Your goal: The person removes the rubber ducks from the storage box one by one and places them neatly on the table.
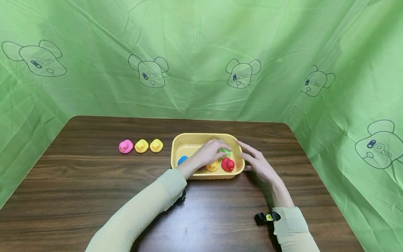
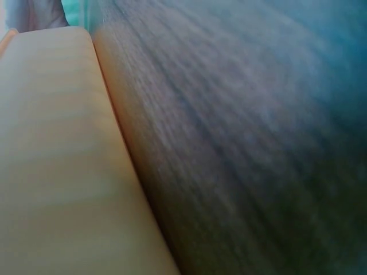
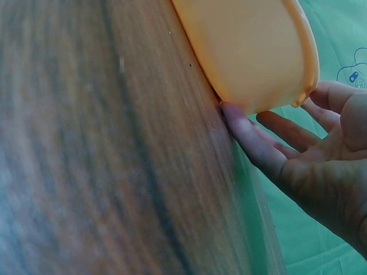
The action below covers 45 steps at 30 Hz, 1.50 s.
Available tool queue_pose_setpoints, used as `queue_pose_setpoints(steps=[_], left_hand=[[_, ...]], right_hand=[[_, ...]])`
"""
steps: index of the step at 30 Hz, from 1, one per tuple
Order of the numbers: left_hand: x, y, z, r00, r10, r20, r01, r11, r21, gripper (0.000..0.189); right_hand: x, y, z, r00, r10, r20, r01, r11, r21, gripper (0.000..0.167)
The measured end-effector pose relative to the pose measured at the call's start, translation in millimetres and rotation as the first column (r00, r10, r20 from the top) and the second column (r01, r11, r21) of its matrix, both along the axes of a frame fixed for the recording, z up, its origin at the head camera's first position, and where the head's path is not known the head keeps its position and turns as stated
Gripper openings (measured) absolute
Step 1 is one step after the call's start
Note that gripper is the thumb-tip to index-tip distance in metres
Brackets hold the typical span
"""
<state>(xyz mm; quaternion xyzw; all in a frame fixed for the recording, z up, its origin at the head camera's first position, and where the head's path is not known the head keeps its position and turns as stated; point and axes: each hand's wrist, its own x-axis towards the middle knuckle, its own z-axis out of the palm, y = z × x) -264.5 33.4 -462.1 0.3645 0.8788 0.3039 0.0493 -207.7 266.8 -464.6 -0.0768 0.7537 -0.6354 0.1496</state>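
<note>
A yellow plastic basin point(image 1: 189, 176) holds several rubber ducks. My left hand point(image 1: 211, 151) reaches over its near wall and pinches a green rubber duck point(image 1: 224, 152) between thumb and fingers. Close beside that hand in the basin are a red duck point(image 1: 228, 165), a yellow-orange duck point(image 1: 212, 166) and a blue duck point(image 1: 182, 160), partly hidden by the forearm and wall. My right hand point(image 1: 259, 164) rests its spread, fairly straight fingers against the basin's right end. The right wrist view shows its fingertips point(image 3: 234, 112) touching the end wall point(image 3: 258, 57).
Left of the basin, a pink duck point(image 1: 126, 146) and two yellow ducks point(image 1: 141, 146) stand in a row on the dark wooden table point(image 1: 94, 196). Green curtains point(image 1: 198, 70) hang behind and at both sides. The left wrist view shows mostly the basin's outer wall point(image 2: 63, 149).
</note>
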Motion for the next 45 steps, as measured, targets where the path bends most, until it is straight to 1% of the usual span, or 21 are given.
queue_pose_setpoints(steps=[4,8,15,22,27,34,36,39,42,45], left_hand=[[0.4,-0.8,0.3,1.000,-0.001,-0.016,0.001,1.000,0.017,0.028],[0.4,-2.1,0.1,1.000,0.013,-0.025,-0.012,0.999,0.039,0.027],[1.0,-4.7,1.9,0.998,0.038,-0.046,-0.036,0.998,0.044,0.027],[0.4,-6.8,5.0,0.997,0.042,-0.065,-0.039,0.998,0.055,0.027],[0.6,-10.3,9.5,0.997,0.048,-0.052,-0.044,0.997,0.069,0.027],[4.0,-20.6,18.1,0.996,0.091,0.002,-0.091,0.992,0.084,0.027],[5.1,-23.9,20.5,0.996,0.089,0.015,-0.090,0.991,0.101,0.027],[6.2,-28.5,23.9,0.997,0.081,0.010,-0.081,0.990,0.119,0.027],[7.2,-33.1,27.0,0.997,0.073,-0.001,-0.073,0.990,0.123,0.026],[8.8,-38.0,30.0,0.997,0.073,0.004,-0.073,0.990,0.123,0.026]], right_hand=[[0.1,-1,0.1,1.000,0.001,0.002,-0.001,1.000,0.001,0.054],[0.2,-1,0.5,1.000,-0.001,0.004,0.000,1.000,0.004,0.054],[0.2,-1,0.4,1.000,0.001,0.010,-0.002,1.000,0.006,0.054],[-0.3,-1,0.4,1.000,0.002,0.002,-0.002,1.000,0.002,0.054],[0.2,0,0.1,1.000,0.007,0.005,-0.007,1.000,-0.005,0.055],[1.5,1,-0.7,1.000,0.008,0.008,-0.008,1.000,-0.004,0.055],[1.8,1,-1.0,1.000,0.006,0.011,-0.006,1.000,-0.002,0.054],[2.0,2,-1.0,1.000,0.000,0.014,0.000,1.000,0.001,0.054],[2.3,2,-0.6,1.000,-0.002,0.009,0.002,1.000,0.004,0.054],[2.7,2,-0.1,1.000,-0.001,0.008,0.001,1.000,0.005,0.054]])
